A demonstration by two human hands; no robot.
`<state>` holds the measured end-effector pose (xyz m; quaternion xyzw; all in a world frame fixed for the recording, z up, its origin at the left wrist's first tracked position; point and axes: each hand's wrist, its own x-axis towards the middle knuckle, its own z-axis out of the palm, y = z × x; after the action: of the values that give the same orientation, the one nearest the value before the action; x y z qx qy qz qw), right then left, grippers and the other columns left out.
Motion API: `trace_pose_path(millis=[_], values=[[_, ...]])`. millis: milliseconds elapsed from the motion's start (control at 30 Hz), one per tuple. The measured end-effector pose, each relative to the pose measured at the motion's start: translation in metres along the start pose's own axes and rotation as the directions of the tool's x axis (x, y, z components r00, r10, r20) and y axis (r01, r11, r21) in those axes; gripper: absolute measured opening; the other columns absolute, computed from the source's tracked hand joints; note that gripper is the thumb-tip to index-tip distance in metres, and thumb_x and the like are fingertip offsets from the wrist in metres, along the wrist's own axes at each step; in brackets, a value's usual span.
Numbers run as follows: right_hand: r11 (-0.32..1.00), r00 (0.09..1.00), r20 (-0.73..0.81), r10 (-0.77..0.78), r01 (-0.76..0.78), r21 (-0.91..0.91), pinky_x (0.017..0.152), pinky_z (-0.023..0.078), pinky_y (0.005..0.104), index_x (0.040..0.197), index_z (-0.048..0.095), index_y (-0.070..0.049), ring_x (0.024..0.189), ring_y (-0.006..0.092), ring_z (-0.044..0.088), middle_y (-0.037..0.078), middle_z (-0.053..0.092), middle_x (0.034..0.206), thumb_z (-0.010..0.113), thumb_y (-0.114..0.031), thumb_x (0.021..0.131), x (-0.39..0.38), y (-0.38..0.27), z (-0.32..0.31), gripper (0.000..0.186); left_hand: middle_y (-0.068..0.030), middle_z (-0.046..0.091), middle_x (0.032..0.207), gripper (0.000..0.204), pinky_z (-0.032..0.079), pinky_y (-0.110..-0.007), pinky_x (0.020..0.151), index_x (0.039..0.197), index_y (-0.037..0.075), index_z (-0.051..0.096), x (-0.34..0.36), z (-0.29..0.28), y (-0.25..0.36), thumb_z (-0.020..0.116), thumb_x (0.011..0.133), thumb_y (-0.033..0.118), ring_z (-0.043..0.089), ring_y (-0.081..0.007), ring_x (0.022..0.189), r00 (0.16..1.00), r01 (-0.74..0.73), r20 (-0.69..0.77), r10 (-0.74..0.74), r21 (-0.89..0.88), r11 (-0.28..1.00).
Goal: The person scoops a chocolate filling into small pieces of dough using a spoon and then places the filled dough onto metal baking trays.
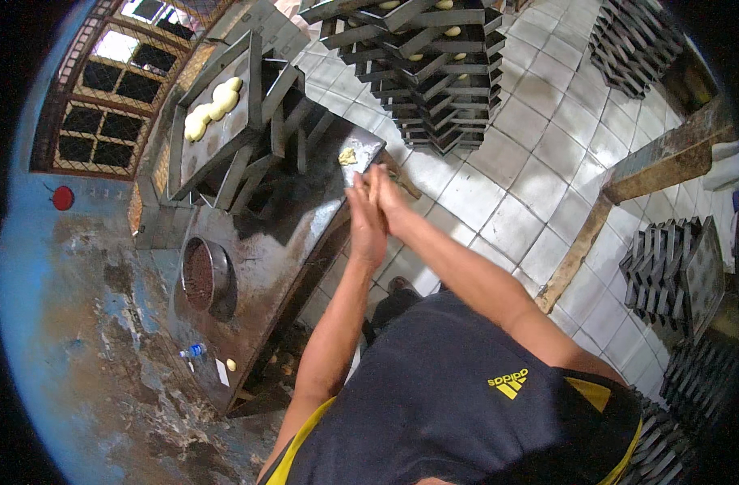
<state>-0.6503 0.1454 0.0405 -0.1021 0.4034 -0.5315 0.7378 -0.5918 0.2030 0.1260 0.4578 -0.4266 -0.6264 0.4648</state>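
My left hand (366, 220) and my right hand (390, 197) are pressed palm to palm over the table's far corner, fingers pointing away from me. Both are slightly blurred. Whatever lies between the palms, if anything, is hidden. Just beyond the fingertips, a small lump of pale yellow dough (348, 156) rests on a floury patch of the dark table (260, 234). To the left, smooth pale dough balls (216, 109) touch in a row on a metal tray (193, 166), the top one of a stack.
A round metal pan (219, 279) of brown filling stands at the table's left, with a small dough piece (231, 365) nearer me. Tall crisscrossed tray stacks (434, 89) rise from the tiled floor (511, 174) ahead; another stack (664, 271) is at right, past a wooden beam (575, 259).
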Motion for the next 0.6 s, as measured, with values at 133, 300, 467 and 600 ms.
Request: trace_pose_path(millis=[133,300,467,600], values=[[0.954,0.922,0.314,-0.228,0.276,-0.119,0.123,0.015,0.0369,0.164,0.007,-0.009,0.155,0.0237,0.012,0.008,0.012,0.170,0.037,-0.027,0.110,-0.013,0.001,0.027,0.064,-0.0102,0.017,0.169,0.093,0.014,-0.045,0.124,0.163,0.015,0.014,0.027,-0.008,-0.001,0.027,0.096,0.078,0.017,-0.0298,0.154,0.997,0.001,-0.080,0.004,0.061,0.998],[0.958,0.972,-0.100,-0.213,0.188,-0.215,0.117,0.030,0.0413,0.153,0.039,-0.003,0.141,0.0302,0.042,0.020,0.041,0.156,0.043,-0.062,0.101,0.010,-0.032,0.002,0.078,-0.0166,0.016,0.167,0.097,0.009,-0.043,0.125,0.161,0.004,0.017,0.011,-0.001,-0.025,0.022,0.097,0.078,0.015,-0.0289,0.154,0.974,0.075,0.197,-0.110,0.175,0.982],[0.909,0.965,0.210,-0.154,0.222,-0.352,0.122,0.022,0.0409,0.159,0.028,-0.006,0.150,0.0291,0.028,0.015,0.028,0.164,0.034,-0.070,0.100,-0.045,-0.018,0.035,0.087,-0.0157,0.022,0.164,0.106,0.018,-0.049,0.122,0.163,0.011,0.014,0.022,-0.027,-0.019,0.028,0.090,0.087,0.023,-0.0347,0.149,0.962,0.176,-0.218,-0.165,0.033,0.984],[0.966,0.880,0.405,0.251,-0.201,-0.162,0.124,0.015,0.0396,0.160,0.024,-0.006,0.153,0.0286,0.022,0.014,0.023,0.167,0.029,-0.076,0.097,-0.075,-0.010,0.087,0.095,-0.0151,0.023,0.164,0.099,0.019,-0.046,0.122,0.163,0.010,0.016,0.038,-0.080,0.007,0.036,0.094,0.079,0.022,-0.0311,0.149,0.924,-0.035,-0.376,-0.075,-0.277,0.960]])
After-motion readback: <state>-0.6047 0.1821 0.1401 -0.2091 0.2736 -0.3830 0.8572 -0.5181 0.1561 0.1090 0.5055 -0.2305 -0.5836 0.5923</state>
